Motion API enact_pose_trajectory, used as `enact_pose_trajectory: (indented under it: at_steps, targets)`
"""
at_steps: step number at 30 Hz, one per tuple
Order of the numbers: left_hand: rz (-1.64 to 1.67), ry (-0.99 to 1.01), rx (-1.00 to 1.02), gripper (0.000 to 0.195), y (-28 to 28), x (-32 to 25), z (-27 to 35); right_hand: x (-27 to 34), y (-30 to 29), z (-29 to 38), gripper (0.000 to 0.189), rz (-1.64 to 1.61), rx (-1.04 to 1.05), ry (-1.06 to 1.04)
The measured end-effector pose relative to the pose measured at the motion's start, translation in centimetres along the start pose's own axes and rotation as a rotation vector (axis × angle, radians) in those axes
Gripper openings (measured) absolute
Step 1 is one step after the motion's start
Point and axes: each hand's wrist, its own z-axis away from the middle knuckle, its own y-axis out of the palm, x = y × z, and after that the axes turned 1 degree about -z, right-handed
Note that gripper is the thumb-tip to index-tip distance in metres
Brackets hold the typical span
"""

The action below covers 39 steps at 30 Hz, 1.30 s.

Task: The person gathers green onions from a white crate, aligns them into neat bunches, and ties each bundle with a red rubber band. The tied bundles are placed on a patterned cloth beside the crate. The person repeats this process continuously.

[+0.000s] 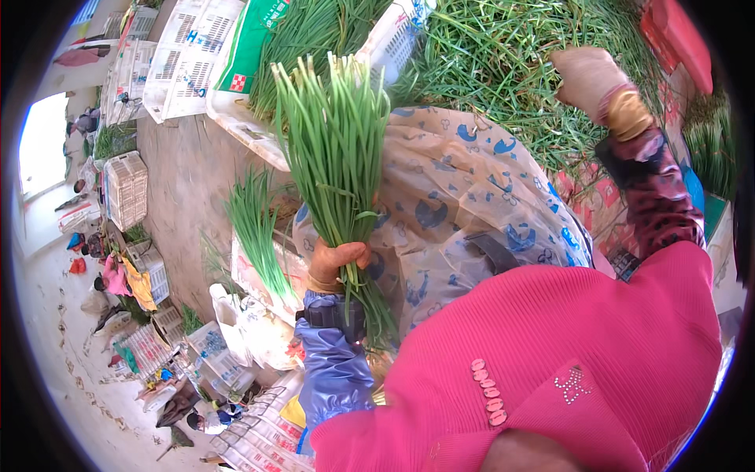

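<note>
My left hand is closed around a thick bunch of green chives, gripping it near the leafy end. Its pale cut ends point away from me, and the leaf tips hang past my wrist. Over a heap of loose green leaves and trimmings, my right hand is curled and slightly blurred. Whether anything sits between its fingers cannot be made out. Across my lap lies a translucent plastic apron with blue prints. Another small bunch of chives rests on a white sack to the left.
A white plastic crate holding long chives stands ahead, with a green printed bag at its side. More crates and several people are off to the left. At the far right are a red container and upright greens.
</note>
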Motion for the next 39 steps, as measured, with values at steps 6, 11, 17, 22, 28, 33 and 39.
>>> enact_pose_trajectory:
  at_steps: [6,11,17,22,28,33,39]
  targets:
    - [-0.007,-0.063,-0.011,0.034,2.5,-2.0,-1.8,11.8,2.0,0.2,0.049,-0.796,0.073,-0.639]
    - [0.109,-0.041,-0.039,0.041,4.1,-2.3,-2.6,20.7,0.9,-1.9,0.039,-0.418,0.118,-0.522]
    - [0.140,0.019,-0.107,0.028,3.2,-1.9,-3.7,14.8,1.2,-1.9,0.024,-0.989,1.385,-1.198]
    - [0.197,-0.031,-0.027,0.017,2.3,-1.6,-4.5,5.8,0.7,0.6,0.030,-1.412,0.536,-1.314]
    - [0.101,-0.055,-0.034,0.038,2.5,-1.3,-5.1,1.8,5.3,-0.1,0.028,0.164,0.055,-0.037]
    - [0.121,-0.012,0.042,0.040,2.3,-1.4,-5.4,9.7,4.9,-1.2,0.021,-0.613,-0.470,-0.697]
    - [0.037,-0.047,0.033,0.055,3.7,-1.9,-4.2,18.0,3.4,-4.5,0.030,-0.446,-0.344,-1.101]
